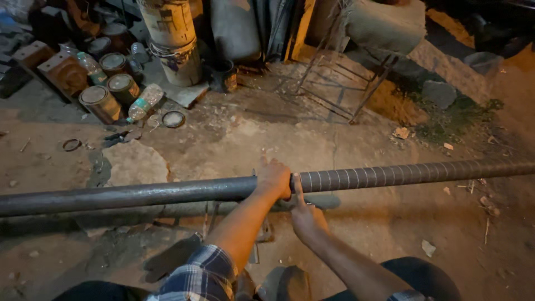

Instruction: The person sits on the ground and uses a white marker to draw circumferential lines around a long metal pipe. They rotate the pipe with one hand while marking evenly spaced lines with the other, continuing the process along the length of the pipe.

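Head view: a long dark metal pipe (167, 192) runs across the whole frame from nine o'clock to three o'clock, rising slightly toward the right. Left of the hands its surface is plain and smooth; right of them it carries evenly spaced pale rings (390, 174) like chalk marks, all the way to the right edge.

The left hand (273, 178) sits at the centre of the frame, its fingers wrapped over the top of the pipe in a clenched hold just where the ringed stretch begins. The forearm comes up from six o'clock out of a blue and white plaid sleeve (203, 273).

The right hand (305, 216) is just beside the left one, at about four o'clock from it and a little below the pipe. One finger stretches up and touches the pipe at the first ring; whether the other fingers hold anything I cannot tell, as the hand is seen from the back in dim light.

Under the pipe lies bare dirt ground (356, 139) with small stones. At ten o'clock stand several round paint tins (111, 89) with a clear plastic bottle (145, 101) lying beside them. At eleven o'clock stands a tall stained bucket (174, 44). At one o'clock a thin metal frame (345, 83) leans against the clutter.
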Demonstrator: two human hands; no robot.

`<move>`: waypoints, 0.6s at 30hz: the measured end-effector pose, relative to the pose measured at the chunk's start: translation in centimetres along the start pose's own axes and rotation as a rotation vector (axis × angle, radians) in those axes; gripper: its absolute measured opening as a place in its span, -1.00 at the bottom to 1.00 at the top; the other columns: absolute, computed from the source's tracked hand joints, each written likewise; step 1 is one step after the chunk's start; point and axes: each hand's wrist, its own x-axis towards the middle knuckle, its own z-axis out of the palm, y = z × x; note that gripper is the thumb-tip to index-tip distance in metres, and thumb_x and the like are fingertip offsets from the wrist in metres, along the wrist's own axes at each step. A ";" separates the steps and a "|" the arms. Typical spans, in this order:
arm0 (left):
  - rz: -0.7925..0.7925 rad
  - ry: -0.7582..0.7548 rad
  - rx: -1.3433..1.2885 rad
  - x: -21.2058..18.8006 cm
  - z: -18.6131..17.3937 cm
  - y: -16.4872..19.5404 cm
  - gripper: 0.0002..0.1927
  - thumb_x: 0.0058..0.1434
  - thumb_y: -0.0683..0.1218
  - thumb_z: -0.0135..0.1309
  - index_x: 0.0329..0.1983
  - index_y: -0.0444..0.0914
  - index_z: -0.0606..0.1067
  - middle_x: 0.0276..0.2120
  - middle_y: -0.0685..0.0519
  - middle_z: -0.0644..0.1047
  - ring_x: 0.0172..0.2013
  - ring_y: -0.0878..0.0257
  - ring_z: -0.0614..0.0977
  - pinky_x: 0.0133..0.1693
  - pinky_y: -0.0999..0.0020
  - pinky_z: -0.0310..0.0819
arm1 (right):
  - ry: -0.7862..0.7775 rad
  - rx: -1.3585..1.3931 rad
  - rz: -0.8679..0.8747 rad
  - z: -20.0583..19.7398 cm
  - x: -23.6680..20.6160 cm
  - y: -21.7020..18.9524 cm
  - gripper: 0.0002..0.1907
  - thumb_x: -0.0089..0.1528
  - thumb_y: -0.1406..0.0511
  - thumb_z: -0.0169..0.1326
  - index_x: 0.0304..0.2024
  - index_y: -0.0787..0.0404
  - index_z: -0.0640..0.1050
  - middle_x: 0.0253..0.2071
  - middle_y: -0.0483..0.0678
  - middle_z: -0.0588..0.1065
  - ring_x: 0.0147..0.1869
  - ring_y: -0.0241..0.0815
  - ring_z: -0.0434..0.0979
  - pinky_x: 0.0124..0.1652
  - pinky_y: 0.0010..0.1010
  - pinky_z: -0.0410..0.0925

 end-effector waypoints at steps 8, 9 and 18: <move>0.022 -0.032 0.011 0.6 0.3 -0.1 -0.48 -0.12 0.05 0.34 -0.06 -0.21 0.66 -0.01 -0.16 0.63 0.23 -0.09 0.49 0.38 -0.19 -0.14 | -0.195 0.498 0.445 -1.8 0.7 -1.4 0.04 0.34 0.25 0.03 0.59 0.04 -0.39 -0.27 0.39 0.59 -0.26 0.35 0.60 -0.22 0.10 0.40; 0.020 -0.077 0.012 0.9 0.5 -0.1 -0.45 -0.13 0.09 0.36 -0.05 -0.22 0.65 0.00 -0.16 0.61 0.24 -0.10 0.48 0.39 -0.24 -0.21 | -0.199 0.513 0.466 -1.9 0.6 -1.4 0.06 0.32 0.22 0.06 0.57 0.00 -0.39 -0.25 0.39 0.57 -0.23 0.39 0.59 -0.21 0.13 0.39; 0.040 -0.084 -0.019 1.6 0.6 0.2 -0.47 -0.15 0.12 0.36 -0.10 -0.19 0.68 -0.07 -0.12 0.66 0.11 -0.04 0.60 0.44 -0.27 -0.16 | 0.065 0.624 0.263 4.5 0.9 0.3 0.02 0.23 0.24 0.02 0.53 0.04 -0.32 -0.17 0.33 0.57 -0.18 0.37 0.62 -0.20 0.11 0.44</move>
